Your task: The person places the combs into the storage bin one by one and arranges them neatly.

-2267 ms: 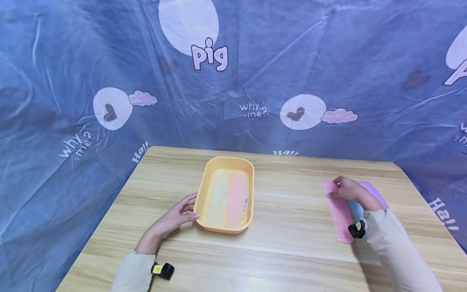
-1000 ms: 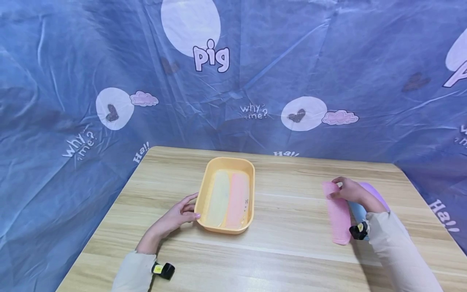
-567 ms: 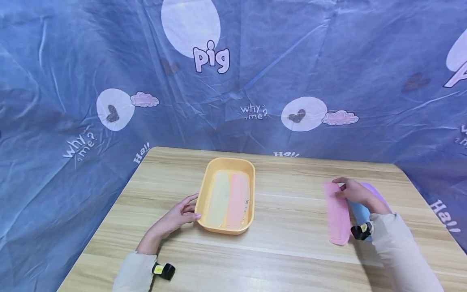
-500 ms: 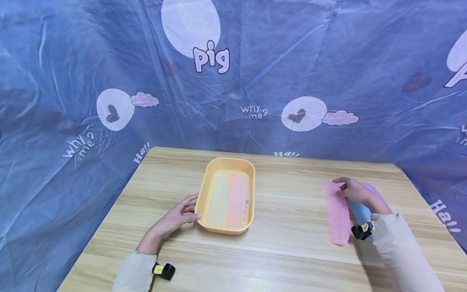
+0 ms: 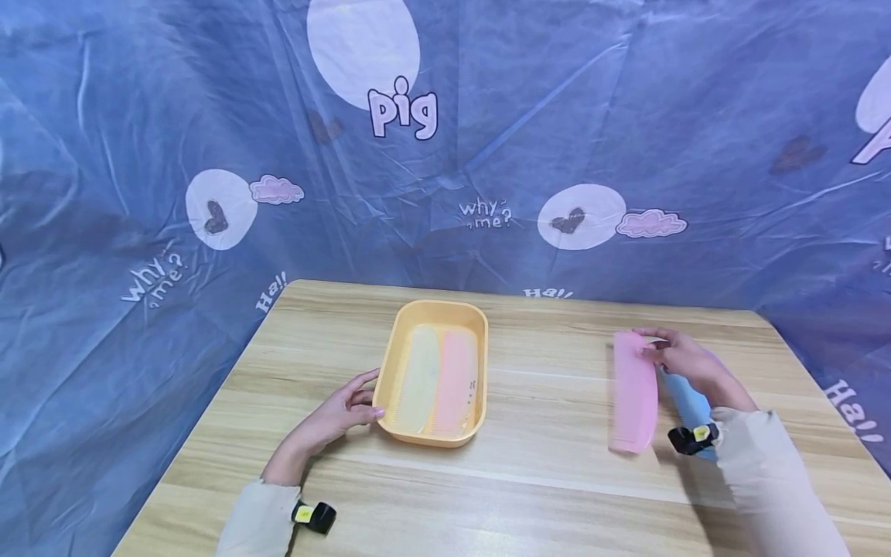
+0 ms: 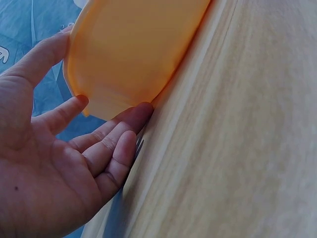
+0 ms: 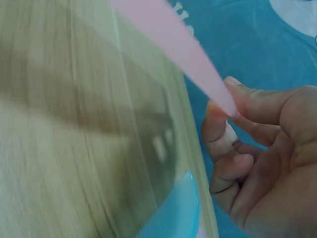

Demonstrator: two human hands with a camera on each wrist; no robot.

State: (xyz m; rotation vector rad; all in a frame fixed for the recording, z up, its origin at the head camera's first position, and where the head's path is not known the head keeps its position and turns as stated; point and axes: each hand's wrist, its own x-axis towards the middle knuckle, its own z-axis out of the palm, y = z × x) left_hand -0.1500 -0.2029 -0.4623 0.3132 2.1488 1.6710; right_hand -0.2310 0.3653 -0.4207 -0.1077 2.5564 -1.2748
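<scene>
My left hand (image 5: 346,408) holds the near left edge of an orange plastic tray (image 5: 480,387). Its thumb is at the rim and its fingers lie against the outer wall, as the left wrist view shows. Inside the tray a pale green comb (image 5: 416,379) and a light pink comb (image 5: 455,383) lie side by side. At the right, my right hand (image 5: 685,362) pinches one end of a wide pink comb (image 5: 635,394) between thumb and fingers. That comb hangs tilted above the table. Below the right hand and wrist lies a blue comb (image 5: 687,402), partly covered; a purple edge (image 5: 715,358) peeks out behind.
A wood-grain table (image 5: 550,449) carries everything. A blue printed cloth (image 5: 445,170) hangs behind it and along its sides. Small black cameras are strapped to the left wrist (image 5: 315,517) and right wrist (image 5: 693,439).
My right hand has lifted the wide pink comb from beside the blue one, moving it slightly away from me and tilting it. The left hand and tray stay where they were.
</scene>
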